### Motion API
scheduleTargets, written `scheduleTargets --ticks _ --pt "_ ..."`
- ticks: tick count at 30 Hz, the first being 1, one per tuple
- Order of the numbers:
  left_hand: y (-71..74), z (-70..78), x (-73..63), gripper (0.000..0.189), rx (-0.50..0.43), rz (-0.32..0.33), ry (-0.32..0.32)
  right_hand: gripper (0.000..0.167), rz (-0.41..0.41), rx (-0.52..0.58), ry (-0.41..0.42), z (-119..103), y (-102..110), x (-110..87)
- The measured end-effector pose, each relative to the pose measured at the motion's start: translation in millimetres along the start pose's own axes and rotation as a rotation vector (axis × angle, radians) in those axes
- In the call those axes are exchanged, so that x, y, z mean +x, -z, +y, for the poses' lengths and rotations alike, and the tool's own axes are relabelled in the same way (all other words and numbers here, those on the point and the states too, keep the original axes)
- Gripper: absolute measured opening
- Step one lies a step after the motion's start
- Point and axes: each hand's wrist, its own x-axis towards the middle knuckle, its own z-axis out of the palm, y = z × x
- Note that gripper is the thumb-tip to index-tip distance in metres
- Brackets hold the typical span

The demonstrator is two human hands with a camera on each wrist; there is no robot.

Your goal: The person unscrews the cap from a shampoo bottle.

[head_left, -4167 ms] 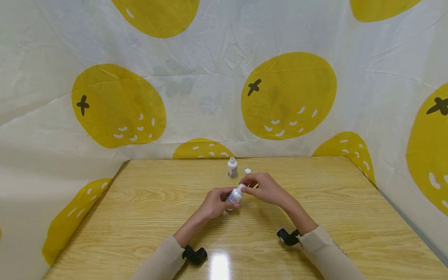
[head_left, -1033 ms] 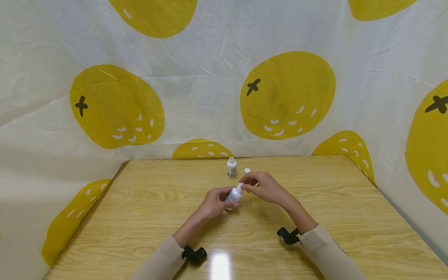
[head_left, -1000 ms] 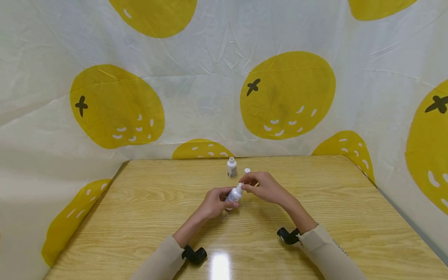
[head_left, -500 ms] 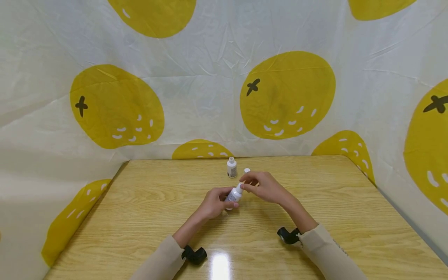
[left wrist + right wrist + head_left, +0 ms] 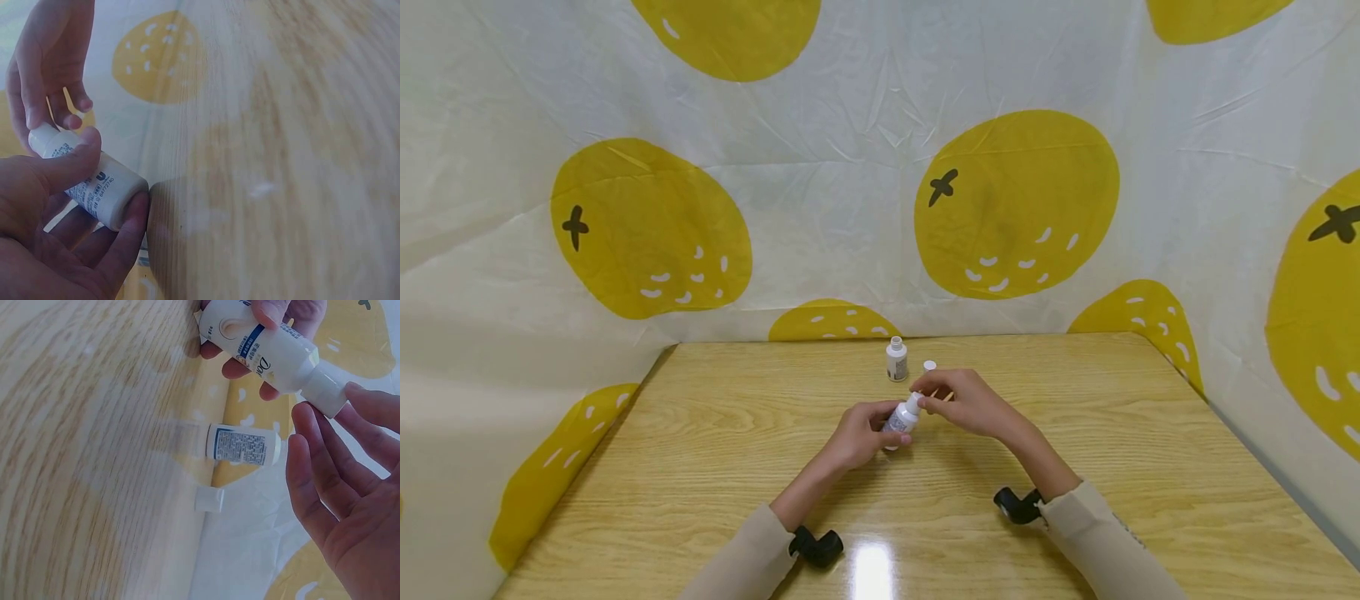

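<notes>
Head view: L hand (image 5: 857,435) is wrapped round the held btl (image 5: 901,418), tilted w/ neck up & toward the R hand; its lower body is partly hidden by fingers & thumb. R hand (image 5: 958,402) pinches the btl cap (image 5: 914,402) at the neck, covering part of it; can't tell if it's fully screwed on, or if the btl base touches the desk (image 5: 737,467). Loose cap (image 5: 930,366) is on the desk just behind R hand, lower part hard to make out there but clear in R wrist view. 2nd btl (image 5: 897,362) stands upright nearby, uncapped; its neck fades into the bg in R wrist view, where the held btl's top edge is cut off by the frame.

Labels: held btl front reads "Do…", rest curves away, plus swirl pic & dk blue band, small print illegible. Other side: U-like logo, no. starting 6477, last digits soft. 2nd btl: dense txt, unreadable.
</notes>
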Motion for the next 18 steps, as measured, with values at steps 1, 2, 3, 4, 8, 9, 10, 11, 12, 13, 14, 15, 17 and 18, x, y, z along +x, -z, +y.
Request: scheduleTargets --ticks 1,2,3,4,8,9,10,11,12,13,14,15,17,18 --pt "-0.1 -0.2 0.0 0.046 -0.001 0.000 0.005 0.021 -0.004 0.002 0.004 0.1 0.2 0.0" --pt "-0.1 -0.1 0.0 0.046 0.000 0.000 0.009 0.021 -0.008 0.003 0.005 0.1 0.4 0.1" --pt "-0.2 0.1 -0.1 0.046 -0.001 0.001 0.011 0.021 -0.010 0.004 0.008 0.3 0.6 0.2" --pt "-0.3 0.0 -0.2 0.046 -0.001 0.002 0.016 0.021 -0.013 0.004 0.011 0.3 0.8 0.3" --pt "-0.8 1.1 -1.0 0.047 -0.008 0.004 0.025 0.026 -0.012 0.003 0.020 1.0 1.1 0.2" --pt "-0.8 1.1 -1.1 0.047 -0.008 0.005 0.023 0.027 -0.008 0.002 0.019 1.1 1.0 0.1" --pt "-0.8 1.3 -1.2 0.047 -0.009 0.004 0.021 0.028 -0.001 0.000 0.014 1.3 0.5 0.1" --pt "-0.7 1.2 -1.4 0.047 -0.009 0.004 0.017 0.029 0.006 -0.002 0.012 1.4 0.0 0.0" --pt "-0.6 0.8 -1.2 0.047 -0.008 0.003 0.015 0.029 0.014 -0.003 0.008 1.7 -0.5 0.0" --pt "-0.5 0.6 -1.0 0.047 -0.007 0.003 0.015 0.028 0.021 -0.004 0.005 1.7 -1.1 0.2" --pt "-0.5 0.0 -0.8 0.047 -0.006 0.002 0.012 0.028 0.028 -0.002 -0.001 1.6 -1.5 0.3" --pt "-0.4 -0.4 -0.6 0.047 -0.006 0.001 0.010 0.027 0.031 -0.003 -0.001 1.8 -1.8 0.5" --pt "-0.5 -0.8 -0.4 0.047 -0.006 0.000 0.006 0.024 0.032 0.002 -0.009 1.6 -2.3 0.6" --pt "-0.6 -0.9 -0.3 0.047 -0.006 0.000 0.009 0.023 0.031 0.006 -0.013 1.5 -2.2 0.8"
